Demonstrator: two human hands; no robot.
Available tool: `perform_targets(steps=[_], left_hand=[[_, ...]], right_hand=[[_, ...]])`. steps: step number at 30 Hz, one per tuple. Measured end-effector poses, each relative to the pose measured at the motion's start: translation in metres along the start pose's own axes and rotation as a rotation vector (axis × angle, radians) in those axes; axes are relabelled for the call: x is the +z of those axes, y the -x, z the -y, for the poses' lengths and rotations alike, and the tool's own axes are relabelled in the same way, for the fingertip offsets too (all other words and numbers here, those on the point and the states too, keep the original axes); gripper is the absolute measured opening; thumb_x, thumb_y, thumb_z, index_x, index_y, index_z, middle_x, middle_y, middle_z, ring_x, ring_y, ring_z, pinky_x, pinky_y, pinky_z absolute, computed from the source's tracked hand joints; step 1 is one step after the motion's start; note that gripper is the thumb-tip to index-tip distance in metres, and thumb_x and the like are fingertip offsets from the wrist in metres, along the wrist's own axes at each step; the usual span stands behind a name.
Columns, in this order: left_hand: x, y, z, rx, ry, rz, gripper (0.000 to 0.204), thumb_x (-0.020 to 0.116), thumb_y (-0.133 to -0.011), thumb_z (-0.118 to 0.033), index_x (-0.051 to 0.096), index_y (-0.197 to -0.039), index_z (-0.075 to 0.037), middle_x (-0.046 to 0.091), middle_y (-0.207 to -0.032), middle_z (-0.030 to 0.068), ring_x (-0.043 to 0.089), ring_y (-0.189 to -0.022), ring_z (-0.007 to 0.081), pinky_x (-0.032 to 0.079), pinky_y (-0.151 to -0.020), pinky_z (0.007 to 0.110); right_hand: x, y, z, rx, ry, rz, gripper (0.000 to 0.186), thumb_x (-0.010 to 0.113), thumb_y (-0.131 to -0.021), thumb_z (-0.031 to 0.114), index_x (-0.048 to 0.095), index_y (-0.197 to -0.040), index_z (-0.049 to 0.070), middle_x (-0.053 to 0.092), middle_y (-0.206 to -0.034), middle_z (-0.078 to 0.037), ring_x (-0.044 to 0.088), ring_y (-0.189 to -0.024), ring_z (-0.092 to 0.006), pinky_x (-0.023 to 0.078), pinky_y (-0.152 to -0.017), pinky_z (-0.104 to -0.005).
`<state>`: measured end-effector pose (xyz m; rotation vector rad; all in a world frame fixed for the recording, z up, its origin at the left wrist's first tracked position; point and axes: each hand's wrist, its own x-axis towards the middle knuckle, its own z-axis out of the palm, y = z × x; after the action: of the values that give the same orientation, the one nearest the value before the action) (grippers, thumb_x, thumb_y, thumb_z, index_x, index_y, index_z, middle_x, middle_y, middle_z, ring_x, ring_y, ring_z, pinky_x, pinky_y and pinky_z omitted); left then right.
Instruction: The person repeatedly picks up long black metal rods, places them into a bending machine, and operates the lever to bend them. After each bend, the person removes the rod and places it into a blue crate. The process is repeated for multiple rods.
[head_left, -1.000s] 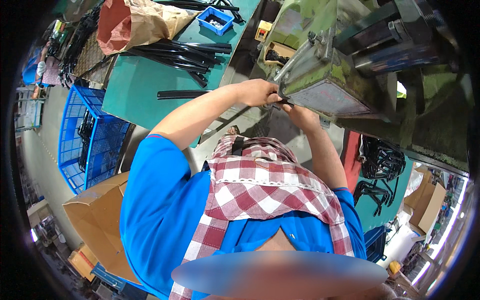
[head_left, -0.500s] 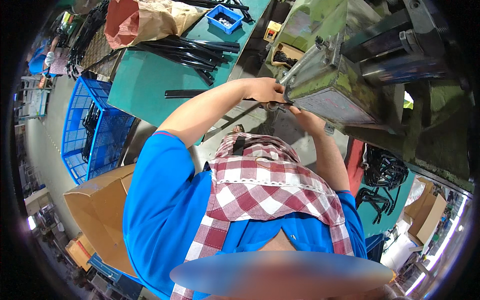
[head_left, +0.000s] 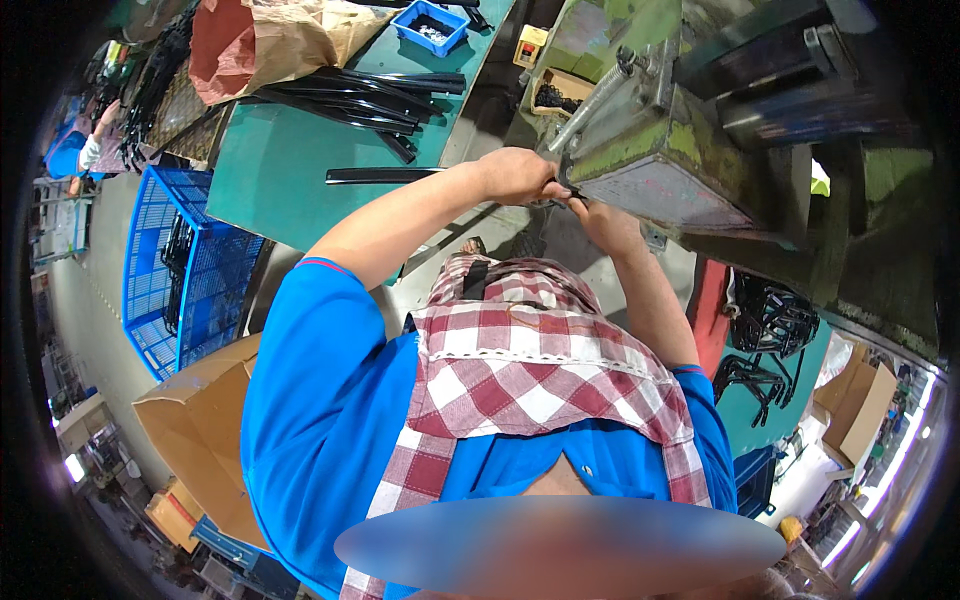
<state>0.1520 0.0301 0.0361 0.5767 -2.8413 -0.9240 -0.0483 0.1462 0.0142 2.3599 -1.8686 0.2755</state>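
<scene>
Both my hands meet at the lower front end of a green-painted metal machine (head_left: 650,180), just beside its angled metal rod (head_left: 590,110). My left hand (head_left: 515,176) is closed, fingertips pinched on something dark that I cannot make out. My right hand (head_left: 605,222) comes up from below with fingers curled at the same small dark spot, mostly hidden by the fingers and machine. A black strip (head_left: 365,175) lies on the green table (head_left: 270,180) behind my left forearm, near a bundle of black strips (head_left: 360,100).
Paper-wrapped bundle (head_left: 270,45), blue bin (head_left: 430,28), tan tray of black pieces (head_left: 555,95) at the back. Blue crate (head_left: 185,265) and cardboard box (head_left: 200,430) on the left; black bent parts (head_left: 770,320) on the right. Another person's arm (head_left: 95,140) shows far left.
My hands stay at the same part of the machine. My right hand has risen slightly and sits closer against my left. Far left, the other person's arm has moved.
</scene>
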Motion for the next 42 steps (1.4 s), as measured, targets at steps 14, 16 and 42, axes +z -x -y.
perform_targets(steps=[14, 16, 42], left_hand=[[-0.001, -0.016, 0.009, -0.042, 0.054, 0.253, 0.036, 0.051, -0.093, -0.041, 0.063, -0.1, -0.007, 0.066, -0.085, 0.0168, 0.062, -0.079, 0.0347, 0.047, -0.07, 0.042], [-0.013, -0.017, 0.013, -0.16, 0.274, 0.423, 0.037, 0.052, -0.093, -0.04, 0.063, -0.094, -0.004, 0.064, -0.075, 0.0119, 0.061, -0.07, 0.0258, 0.046, -0.066, 0.038], [-0.024, -0.028, -0.019, -0.182, 0.179, 0.56, 0.057, 0.073, -0.074, -0.051, 0.063, -0.093, 0.003, 0.064, -0.071, 0.015, 0.064, -0.071, 0.03, 0.048, -0.066, 0.041]], right_hand=[[-0.015, -0.009, 0.014, 0.317, -0.198, 0.374, 0.049, 0.062, -0.084, 0.039, 0.056, -0.119, 0.006, 0.053, -0.123, -0.019, 0.049, -0.113, -0.0384, 0.039, -0.094, -0.0492], [-0.018, -0.008, 0.017, 0.341, -0.182, 0.375, 0.048, 0.062, -0.084, 0.039, 0.057, -0.118, 0.005, 0.055, -0.12, -0.02, 0.051, -0.111, -0.039, 0.04, -0.092, -0.0488], [-0.007, 0.037, -0.011, 0.218, 0.012, 0.128, 0.035, 0.067, -0.082, 0.039, 0.068, -0.068, 0.007, 0.062, -0.059, -0.008, 0.061, -0.057, -0.0285, 0.049, -0.06, -0.0412]])
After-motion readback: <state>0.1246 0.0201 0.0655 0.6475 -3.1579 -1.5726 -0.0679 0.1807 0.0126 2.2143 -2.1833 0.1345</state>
